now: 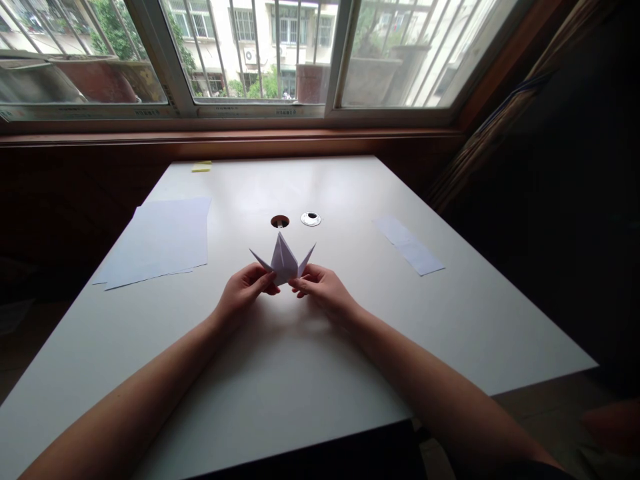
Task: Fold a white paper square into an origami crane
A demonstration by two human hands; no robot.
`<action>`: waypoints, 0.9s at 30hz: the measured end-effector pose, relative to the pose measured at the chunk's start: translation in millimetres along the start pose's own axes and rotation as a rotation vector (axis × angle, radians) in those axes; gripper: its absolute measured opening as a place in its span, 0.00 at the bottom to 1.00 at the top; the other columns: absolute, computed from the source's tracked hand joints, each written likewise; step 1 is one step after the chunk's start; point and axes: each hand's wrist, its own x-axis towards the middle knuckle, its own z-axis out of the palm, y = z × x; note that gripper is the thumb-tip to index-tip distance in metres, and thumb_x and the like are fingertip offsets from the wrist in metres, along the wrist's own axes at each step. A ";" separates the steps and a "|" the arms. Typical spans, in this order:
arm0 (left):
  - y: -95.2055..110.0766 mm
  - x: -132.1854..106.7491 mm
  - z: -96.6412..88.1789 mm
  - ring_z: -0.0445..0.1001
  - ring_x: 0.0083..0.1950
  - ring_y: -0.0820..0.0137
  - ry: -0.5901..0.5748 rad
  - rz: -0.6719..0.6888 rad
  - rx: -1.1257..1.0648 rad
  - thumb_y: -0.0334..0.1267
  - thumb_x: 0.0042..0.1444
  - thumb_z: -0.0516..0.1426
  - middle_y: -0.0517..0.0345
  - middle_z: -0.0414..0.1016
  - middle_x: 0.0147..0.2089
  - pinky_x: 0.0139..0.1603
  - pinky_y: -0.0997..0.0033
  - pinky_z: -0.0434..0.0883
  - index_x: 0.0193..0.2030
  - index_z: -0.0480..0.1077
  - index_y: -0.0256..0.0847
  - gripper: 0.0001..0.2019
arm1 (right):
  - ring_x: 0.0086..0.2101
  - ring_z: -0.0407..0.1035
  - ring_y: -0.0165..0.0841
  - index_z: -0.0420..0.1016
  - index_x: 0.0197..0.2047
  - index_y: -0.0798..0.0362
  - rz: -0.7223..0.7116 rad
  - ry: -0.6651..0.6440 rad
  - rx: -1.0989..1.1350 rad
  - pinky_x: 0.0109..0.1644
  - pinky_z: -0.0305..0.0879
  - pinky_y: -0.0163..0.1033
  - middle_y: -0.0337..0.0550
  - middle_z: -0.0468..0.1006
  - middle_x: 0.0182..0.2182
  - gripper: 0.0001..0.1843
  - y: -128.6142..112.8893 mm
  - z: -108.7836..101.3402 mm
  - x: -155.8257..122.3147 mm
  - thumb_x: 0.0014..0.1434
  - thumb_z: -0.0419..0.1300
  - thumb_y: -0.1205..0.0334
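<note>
A folded white paper origami figure (285, 260) is held up just above the table, between my two hands. It has a tall pointed middle and a thin point sticking out on each side, much like a paper crane. My left hand (251, 283) pinches its lower left side, thumb in front. Its lower right side is gripped by my right hand (319, 285), also with the thumb toward me. The fingers behind the paper are partly hidden.
The white table (280, 373) bears loose white sheets (165, 237) at left, a paper strip (409, 245) at right and yellow sticky notes (201, 167) at the far edge. Beyond the figure are a round cable hole (280, 221) and a round cover (311, 219). A window (260, 53) stands behind.
</note>
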 end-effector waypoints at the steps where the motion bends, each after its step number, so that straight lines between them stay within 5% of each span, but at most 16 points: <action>1: 0.1 0.1 0.0 0.80 0.35 0.64 0.002 -0.002 0.001 0.50 0.61 0.61 0.52 0.80 0.32 0.40 0.65 0.74 0.41 0.73 0.37 0.16 | 0.35 0.74 0.34 0.79 0.41 0.54 -0.011 0.007 0.015 0.37 0.71 0.38 0.44 0.79 0.34 0.20 0.2 0.1 0.2 0.50 0.71 0.49; 15: -7.5 3.6 0.8 0.81 0.38 0.63 -0.094 0.003 -0.131 0.47 0.59 0.64 0.51 0.80 0.39 0.41 0.62 0.78 0.47 0.70 0.36 0.17 | 0.33 0.76 0.34 0.74 0.43 0.54 -0.033 0.015 0.106 0.39 0.72 0.40 0.43 0.80 0.33 0.18 7.0 -0.1 1.7 0.52 0.70 0.55; 20: -8.8 5.1 2.7 0.80 0.38 0.64 -0.115 0.035 -0.194 0.44 0.56 0.67 0.50 0.80 0.41 0.41 0.64 0.77 0.50 0.69 0.36 0.20 | 0.33 0.78 0.37 0.50 0.67 0.46 -0.080 0.060 0.104 0.38 0.75 0.44 0.39 0.79 0.34 0.48 11.2 1.7 1.3 0.51 0.72 0.54; 23: -9.3 5.3 3.0 0.79 0.37 0.66 -0.108 0.055 -0.177 0.43 0.57 0.66 0.50 0.79 0.41 0.42 0.65 0.77 0.48 0.70 0.36 0.18 | 0.34 0.78 0.37 0.37 0.71 0.39 -0.150 0.119 0.084 0.38 0.76 0.45 0.40 0.77 0.41 0.58 13.6 1.2 0.7 0.50 0.72 0.52; 27: -11.5 6.2 3.2 0.79 0.38 0.66 -0.092 0.070 -0.164 0.43 0.57 0.66 0.50 0.79 0.41 0.43 0.64 0.77 0.50 0.69 0.36 0.18 | 0.34 0.76 0.33 0.51 0.66 0.36 -0.217 0.133 0.022 0.40 0.78 0.46 0.45 0.73 0.51 0.47 15.8 -0.5 1.0 0.50 0.72 0.51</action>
